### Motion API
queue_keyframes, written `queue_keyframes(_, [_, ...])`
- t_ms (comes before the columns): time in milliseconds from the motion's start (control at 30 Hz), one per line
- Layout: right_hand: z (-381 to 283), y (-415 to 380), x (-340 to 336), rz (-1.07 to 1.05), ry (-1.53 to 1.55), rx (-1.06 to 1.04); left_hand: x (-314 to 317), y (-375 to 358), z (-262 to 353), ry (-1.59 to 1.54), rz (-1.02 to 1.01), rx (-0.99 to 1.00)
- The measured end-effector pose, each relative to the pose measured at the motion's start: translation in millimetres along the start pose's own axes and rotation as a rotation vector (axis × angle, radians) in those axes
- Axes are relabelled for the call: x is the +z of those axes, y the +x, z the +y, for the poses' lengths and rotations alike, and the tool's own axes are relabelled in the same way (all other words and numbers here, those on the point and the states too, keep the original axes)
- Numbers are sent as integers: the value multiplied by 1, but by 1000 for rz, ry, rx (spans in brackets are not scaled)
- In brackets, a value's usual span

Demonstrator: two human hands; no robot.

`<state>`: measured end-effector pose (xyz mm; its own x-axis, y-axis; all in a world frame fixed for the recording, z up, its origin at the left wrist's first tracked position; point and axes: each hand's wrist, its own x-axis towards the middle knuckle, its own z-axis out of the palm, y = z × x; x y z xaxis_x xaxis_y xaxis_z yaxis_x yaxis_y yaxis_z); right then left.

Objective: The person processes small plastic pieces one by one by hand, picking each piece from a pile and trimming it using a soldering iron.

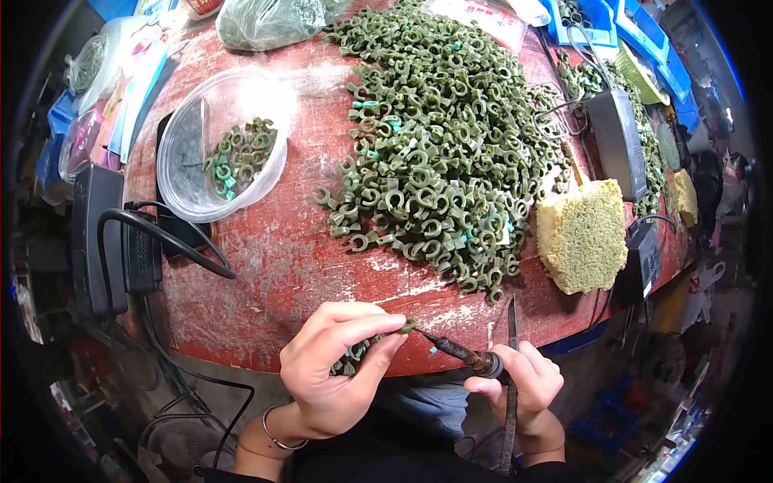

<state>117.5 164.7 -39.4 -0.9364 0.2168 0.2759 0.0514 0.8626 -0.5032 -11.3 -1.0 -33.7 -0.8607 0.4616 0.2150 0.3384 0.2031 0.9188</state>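
Observation:
My left hand (pixel 334 366) pinches a small green open ring piece (pixel 408 325) between thumb and forefinger. Several more green pieces (pixel 348 362) sit in its curled palm. A dark pen-shaped tool like a soldering iron (pixel 463 352) is in my right hand (pixel 527 382), its thin tip at the pinched ring; whether it touches cannot be made out. A long, narrow dark strip (pixel 511 402), perhaps a blade or file, passes along the right fingers and seems held with the tool. Beyond both hands lies a big heap of green ring pieces (pixel 451 153).
A clear plastic tub (pixel 181 201) with some pieces stands left on the worn red table (pixel 266 298). Right of the heap are a yellow sponge block (pixel 581 237) and a black adapter box (pixel 618 141). Black cables (pixel 165 233) hang at the left edge. Blue bins (pixel 584 24) are behind.

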Motion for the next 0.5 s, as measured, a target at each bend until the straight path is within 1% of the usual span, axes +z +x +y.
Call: queue_keyframes(500, [-1,1,-2,-12,35,39,1,-1,-1,-3,17,-10])
